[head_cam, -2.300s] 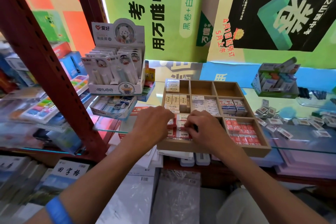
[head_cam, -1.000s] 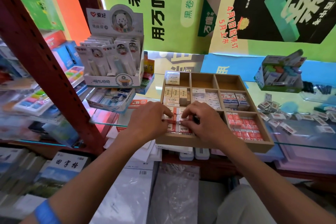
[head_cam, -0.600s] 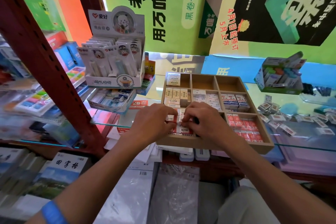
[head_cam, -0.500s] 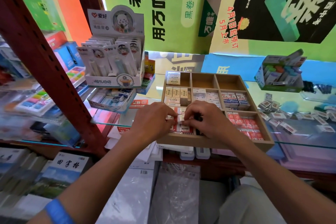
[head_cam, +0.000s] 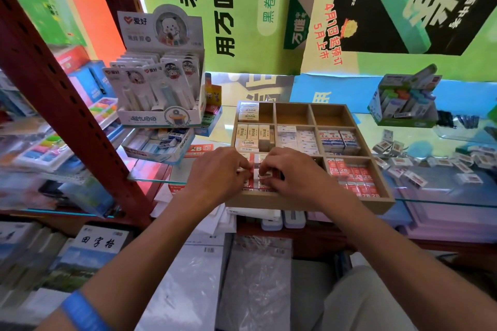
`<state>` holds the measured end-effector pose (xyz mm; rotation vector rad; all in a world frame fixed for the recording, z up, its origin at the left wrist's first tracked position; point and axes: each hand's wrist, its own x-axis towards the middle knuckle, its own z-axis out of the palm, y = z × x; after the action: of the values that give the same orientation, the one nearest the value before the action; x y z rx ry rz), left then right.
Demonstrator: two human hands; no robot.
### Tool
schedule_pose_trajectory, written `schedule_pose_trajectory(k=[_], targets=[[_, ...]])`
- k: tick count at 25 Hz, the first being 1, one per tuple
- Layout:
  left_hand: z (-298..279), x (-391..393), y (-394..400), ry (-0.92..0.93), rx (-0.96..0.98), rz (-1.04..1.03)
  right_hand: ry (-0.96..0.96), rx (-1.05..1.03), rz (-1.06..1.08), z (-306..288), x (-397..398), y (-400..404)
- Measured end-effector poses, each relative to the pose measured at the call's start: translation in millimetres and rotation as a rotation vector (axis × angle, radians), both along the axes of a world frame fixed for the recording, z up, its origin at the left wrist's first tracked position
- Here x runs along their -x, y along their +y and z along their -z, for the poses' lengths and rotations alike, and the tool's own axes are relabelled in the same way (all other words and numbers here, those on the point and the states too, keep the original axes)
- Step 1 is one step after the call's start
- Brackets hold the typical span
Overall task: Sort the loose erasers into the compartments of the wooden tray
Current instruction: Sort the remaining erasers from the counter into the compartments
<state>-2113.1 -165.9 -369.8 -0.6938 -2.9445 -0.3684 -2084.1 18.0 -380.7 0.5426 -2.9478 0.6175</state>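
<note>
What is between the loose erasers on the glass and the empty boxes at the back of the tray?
Only the tray wall on its right side. The loose erasers lie on the glass just beside it, and the two empty back compartments are open on top. Both hands are busy at the tray's front.

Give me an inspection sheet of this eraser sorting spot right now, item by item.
Surface: glass shelf carrying the goods.
Job's things: wooden tray, most compartments filled, two back ones empty; loose erasers scattered to its right.
Clutter: panda display box left of the tray; green box to the right.
Hands: left hand and right hand, fingers curled on red-and-white erasers in the front-left compartment.
Cables: nothing seen.
Surroundings: posters behind, red shelf post, exercise books below.
</note>
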Motion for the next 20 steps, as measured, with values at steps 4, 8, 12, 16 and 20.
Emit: schedule_pose_trajectory(k=[4,8,12,16,20], targets=[[-2,-4,-1,0.021,-0.008,-0.007,0.081,-0.066,0.088,2,-3,-11],[-3,-5,-2,-0.07,-0.055,-0.05,0.104,-0.051,0.179,4,-5,-15],[-10,-13,-7,-0.266,-0.652,-0.203,0.062,0.394,0.135,-5,-23,-21],[-13,-30,6,-0.721,-1.284,-0.32,-0.142,0.854,0.089,-7,-44,-49],[2,-37,6,-0.901,-1.519,-0.32,-0.073,0.891,0.21,4,-47,-47]])
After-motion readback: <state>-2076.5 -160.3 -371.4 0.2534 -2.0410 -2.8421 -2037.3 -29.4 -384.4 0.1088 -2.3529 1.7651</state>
